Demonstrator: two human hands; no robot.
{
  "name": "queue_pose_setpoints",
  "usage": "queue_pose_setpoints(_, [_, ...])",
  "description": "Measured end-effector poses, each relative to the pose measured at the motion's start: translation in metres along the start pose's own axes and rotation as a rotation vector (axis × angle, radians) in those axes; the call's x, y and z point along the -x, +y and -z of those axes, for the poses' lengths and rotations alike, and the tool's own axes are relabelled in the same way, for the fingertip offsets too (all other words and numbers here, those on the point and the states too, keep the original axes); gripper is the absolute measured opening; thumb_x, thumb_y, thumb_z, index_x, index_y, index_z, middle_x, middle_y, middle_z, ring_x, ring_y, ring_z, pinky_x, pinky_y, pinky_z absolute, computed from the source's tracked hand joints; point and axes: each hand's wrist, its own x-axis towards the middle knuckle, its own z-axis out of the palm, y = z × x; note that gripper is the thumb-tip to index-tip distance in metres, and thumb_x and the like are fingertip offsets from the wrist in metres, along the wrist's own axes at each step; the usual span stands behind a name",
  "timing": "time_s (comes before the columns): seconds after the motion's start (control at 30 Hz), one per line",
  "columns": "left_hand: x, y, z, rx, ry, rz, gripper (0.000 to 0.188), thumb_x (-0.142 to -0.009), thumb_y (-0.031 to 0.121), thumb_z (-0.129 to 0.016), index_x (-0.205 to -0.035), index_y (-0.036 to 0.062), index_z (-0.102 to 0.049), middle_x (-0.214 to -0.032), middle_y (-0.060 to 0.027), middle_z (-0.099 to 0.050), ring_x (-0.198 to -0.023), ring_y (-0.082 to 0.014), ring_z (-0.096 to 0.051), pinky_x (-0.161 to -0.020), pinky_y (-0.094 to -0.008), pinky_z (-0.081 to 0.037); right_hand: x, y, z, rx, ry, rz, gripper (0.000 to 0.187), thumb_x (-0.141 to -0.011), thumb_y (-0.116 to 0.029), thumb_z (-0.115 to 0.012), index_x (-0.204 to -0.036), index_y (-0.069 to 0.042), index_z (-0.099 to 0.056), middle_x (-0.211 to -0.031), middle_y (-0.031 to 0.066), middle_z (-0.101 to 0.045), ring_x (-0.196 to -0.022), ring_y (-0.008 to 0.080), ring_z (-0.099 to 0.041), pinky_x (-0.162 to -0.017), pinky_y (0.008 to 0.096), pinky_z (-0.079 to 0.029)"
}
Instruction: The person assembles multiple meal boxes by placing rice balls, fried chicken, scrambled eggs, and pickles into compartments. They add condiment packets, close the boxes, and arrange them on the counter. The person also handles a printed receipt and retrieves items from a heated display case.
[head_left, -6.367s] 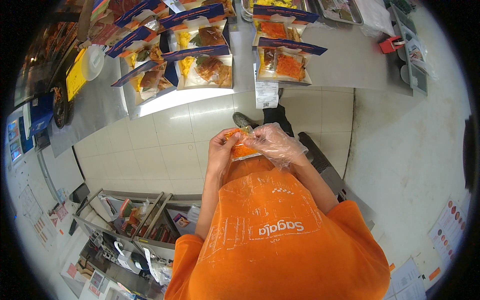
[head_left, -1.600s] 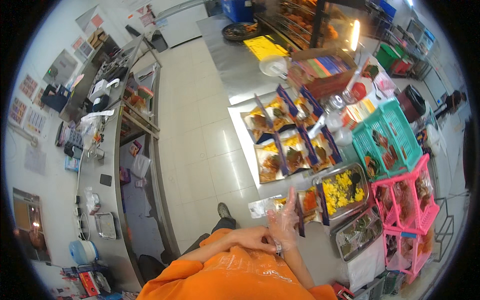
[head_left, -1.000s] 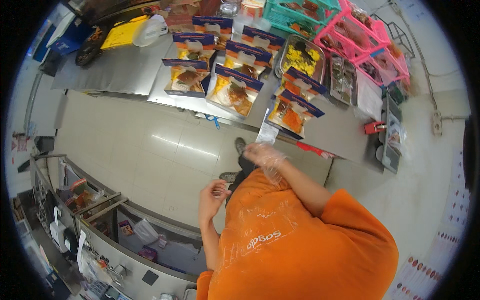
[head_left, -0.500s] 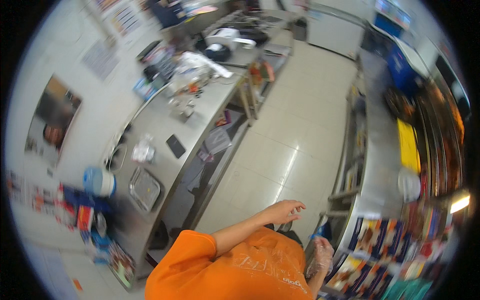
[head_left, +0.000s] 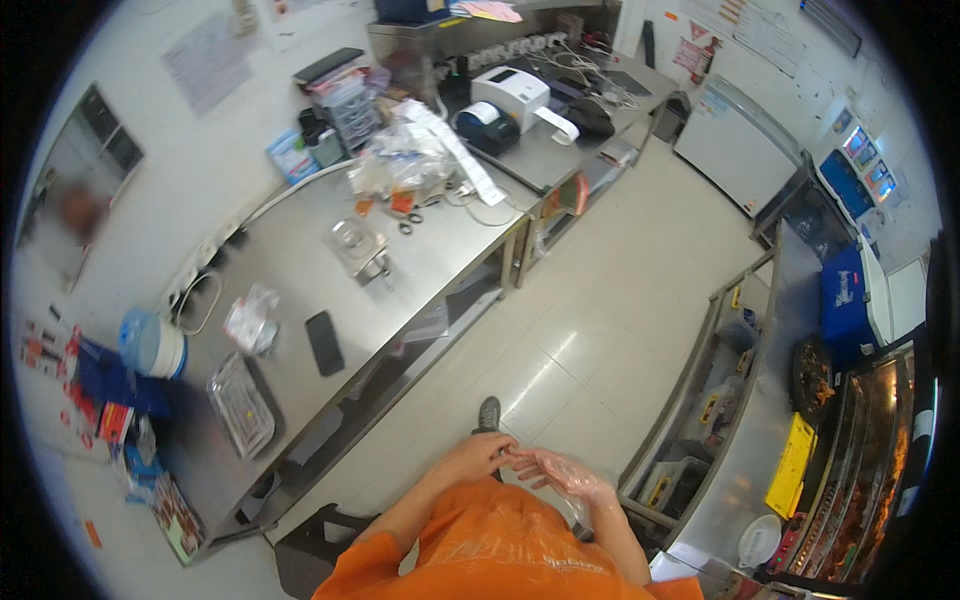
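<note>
In front of my orange shirt my two hands meet. My left hand [head_left: 480, 457] is bare, its fingers bent together at the fingertips of my right hand [head_left: 567, 476]. A thin clear plastic glove [head_left: 580, 480] covers the right hand, whose fingers stretch out toward the left. The left fingertips look closed on the glove's finger ends, though the contact is small and partly hidden. Neither hand is touching a table. Left of them on the steel table [head_left: 290, 285] lie a dark phone [head_left: 324, 343], a clear-lidded tray [head_left: 243, 405] and a plastic bag [head_left: 252, 318].
Farther back are scissors [head_left: 408, 228], a white label printer [head_left: 510, 98] and clear plastic wrapping [head_left: 400, 165]. Along the right runs a steel counter [head_left: 735, 430] with a yellow tray [head_left: 791, 466], white tub [head_left: 760, 541] and blue cooler box [head_left: 845, 295]. A black stool [head_left: 310, 550] stands near my left.
My hands, apart before, have come together in front of me. The gloved right hand rose from the right counter's edge. My view has swung toward the right and the far end of the room.
</note>
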Motion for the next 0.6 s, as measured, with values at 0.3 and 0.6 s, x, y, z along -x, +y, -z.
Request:
queue_pose_setpoints(0.3, [-0.231, -0.027, 0.095, -0.032, -0.045, 0.023, 0.024, -0.094, 0.031, -0.061, -0.095, 0.0094, -0.070, -0.082, -0.0171, -0.069, -0.077, -0.0378, -0.067, -0.069, -0.0444, -0.052, -0.060, -0.123, 0.112, -0.285, 0.264, 0.140, 0.102, -0.087, -0.088, -0.033, -0.158, -0.015, -0.030, -0.153, 0.0153, -0.042, -0.131, 0.0298, -0.047, -0.107, 0.0478, -0.040])
queue_pose_setpoints(0.6, [-0.537, -0.198, 0.272, 0.053, 0.965, 0.262, 0.044, -0.098, 0.039, -0.061, -0.125, 0.0059, -0.054, -0.101, -0.0210, -0.069, -0.099, -0.0395, -0.067, -0.087, -0.0454, -0.052, -0.108, -0.166, 0.281, -0.406, 0.780, 0.196, 0.108, -0.082, -0.091, -0.035, -0.157, -0.014, -0.029, -0.133, 0.0150, -0.053, -0.115, 0.0312, -0.054, -0.093, 0.0483, -0.046])
